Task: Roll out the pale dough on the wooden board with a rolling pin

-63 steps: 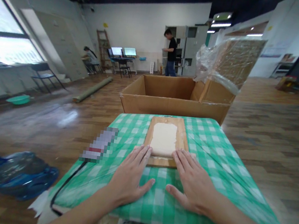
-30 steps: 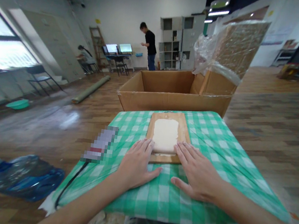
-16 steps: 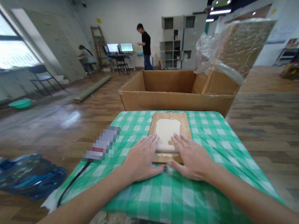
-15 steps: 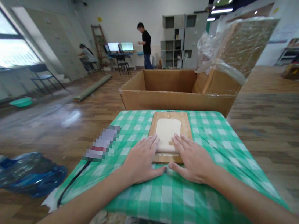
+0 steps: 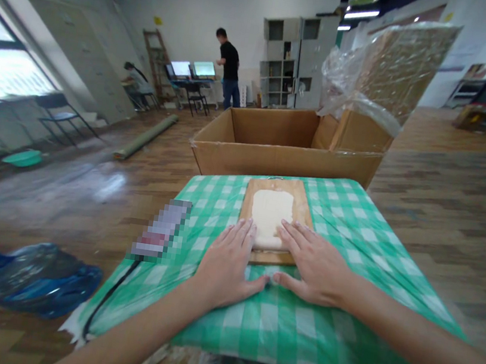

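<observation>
A flat, pale sheet of dough (image 5: 272, 210) lies on a wooden cutting board (image 5: 304, 205), which rests on a green-and-white checked tablecloth (image 5: 217, 202). My left hand (image 5: 228, 264) is open, its fingertips at the left edge of the dough and its thumb stretched toward the right. At the dough's lower right side, my right hand (image 5: 315, 261) lies open with the fingers touching the sheet. Both thumbs are over the cloth, just in front of the board, their tips close together. The hands cover part of the board's near corners.
A blurred-out, phone-like device (image 5: 162, 228) with a black cable lies at the table's left. Beyond the table stands a large cardboard box (image 5: 282, 162). A big blue water bottle (image 5: 37, 279) lies on the floor. A person (image 5: 229, 68) stands near monitors at the back.
My camera view has shifted slightly, so the room sits a little further left. My thumbs have come a bit nearer each other; the fingers stay at the dough's edges.
</observation>
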`<action>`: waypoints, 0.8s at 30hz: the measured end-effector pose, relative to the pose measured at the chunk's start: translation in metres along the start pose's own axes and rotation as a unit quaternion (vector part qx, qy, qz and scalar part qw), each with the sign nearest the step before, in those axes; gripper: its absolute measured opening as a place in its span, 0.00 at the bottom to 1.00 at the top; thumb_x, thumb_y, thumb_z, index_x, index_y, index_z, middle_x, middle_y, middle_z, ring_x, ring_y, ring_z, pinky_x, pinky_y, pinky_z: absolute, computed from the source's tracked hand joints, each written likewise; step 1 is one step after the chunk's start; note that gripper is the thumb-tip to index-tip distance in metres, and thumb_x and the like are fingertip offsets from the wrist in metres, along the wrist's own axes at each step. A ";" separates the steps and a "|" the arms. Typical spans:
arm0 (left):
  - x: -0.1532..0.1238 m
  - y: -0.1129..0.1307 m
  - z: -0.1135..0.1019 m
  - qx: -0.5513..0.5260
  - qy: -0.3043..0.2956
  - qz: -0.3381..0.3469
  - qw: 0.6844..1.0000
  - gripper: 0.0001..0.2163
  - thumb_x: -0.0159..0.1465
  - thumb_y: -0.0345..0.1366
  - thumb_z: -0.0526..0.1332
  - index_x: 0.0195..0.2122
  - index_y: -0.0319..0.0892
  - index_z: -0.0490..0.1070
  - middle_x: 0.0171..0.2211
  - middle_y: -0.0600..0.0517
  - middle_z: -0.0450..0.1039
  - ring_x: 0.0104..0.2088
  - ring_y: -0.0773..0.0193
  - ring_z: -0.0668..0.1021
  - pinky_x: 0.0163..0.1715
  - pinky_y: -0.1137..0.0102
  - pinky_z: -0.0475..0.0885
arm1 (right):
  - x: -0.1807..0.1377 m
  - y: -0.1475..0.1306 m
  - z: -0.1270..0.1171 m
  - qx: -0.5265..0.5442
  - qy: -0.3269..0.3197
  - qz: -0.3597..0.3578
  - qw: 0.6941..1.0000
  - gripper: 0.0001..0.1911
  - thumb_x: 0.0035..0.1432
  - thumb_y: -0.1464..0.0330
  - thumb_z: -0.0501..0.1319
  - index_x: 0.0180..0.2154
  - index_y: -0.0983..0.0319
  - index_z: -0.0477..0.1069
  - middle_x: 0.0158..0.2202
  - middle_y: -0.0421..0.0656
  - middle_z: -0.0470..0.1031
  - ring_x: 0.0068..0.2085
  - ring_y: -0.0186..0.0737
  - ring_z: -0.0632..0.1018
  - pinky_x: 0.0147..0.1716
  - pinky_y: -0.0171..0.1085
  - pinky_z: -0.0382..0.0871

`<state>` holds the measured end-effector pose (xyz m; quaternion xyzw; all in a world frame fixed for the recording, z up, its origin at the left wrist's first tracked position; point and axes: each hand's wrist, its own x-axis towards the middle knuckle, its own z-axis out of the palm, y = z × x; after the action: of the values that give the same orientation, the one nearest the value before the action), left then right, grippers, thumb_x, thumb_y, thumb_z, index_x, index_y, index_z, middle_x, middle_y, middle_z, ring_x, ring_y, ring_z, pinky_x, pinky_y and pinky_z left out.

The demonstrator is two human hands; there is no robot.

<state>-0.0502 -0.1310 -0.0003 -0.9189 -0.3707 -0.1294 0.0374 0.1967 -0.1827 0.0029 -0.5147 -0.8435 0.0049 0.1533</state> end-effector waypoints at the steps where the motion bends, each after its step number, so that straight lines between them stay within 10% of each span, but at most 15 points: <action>1: 0.008 -0.002 0.000 -0.002 -0.006 -0.003 1.000 0.45 0.62 0.60 0.62 0.72 0.34 0.55 0.72 0.33 0.58 0.73 0.40 0.61 0.71 0.48 0.57 | 0.007 0.004 -0.002 0.005 -0.006 0.007 1.000 0.47 0.68 0.40 0.51 0.73 0.68 0.58 0.73 0.56 0.58 0.73 0.63 0.60 0.70 0.58 0.54; 6: 0.031 -0.006 0.002 -0.005 -0.017 -0.008 1.000 0.40 0.65 0.56 0.61 0.71 0.33 0.59 0.71 0.33 0.61 0.71 0.42 0.66 0.69 0.50 0.62 | 0.031 0.015 -0.008 -0.001 -0.042 0.032 0.999 0.40 0.73 0.44 0.44 0.69 0.66 0.66 0.72 0.54 0.62 0.72 0.61 0.63 0.70 0.56 0.56; 24: -0.019 0.009 -0.007 0.000 -0.028 0.052 0.998 0.49 0.65 0.64 0.58 0.77 0.37 0.44 0.76 0.37 0.51 0.75 0.42 0.55 0.74 0.48 0.49 | -0.016 -0.012 0.005 -0.010 -0.007 0.007 1.000 0.50 0.67 0.38 0.50 0.75 0.66 0.53 0.75 0.56 0.56 0.72 0.63 0.60 0.71 0.59 0.50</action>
<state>-0.0584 -0.1515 0.0015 -0.9401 -0.3236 -0.1014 0.0340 0.1915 -0.2016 -0.0036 -0.5221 -0.8410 0.0017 0.1419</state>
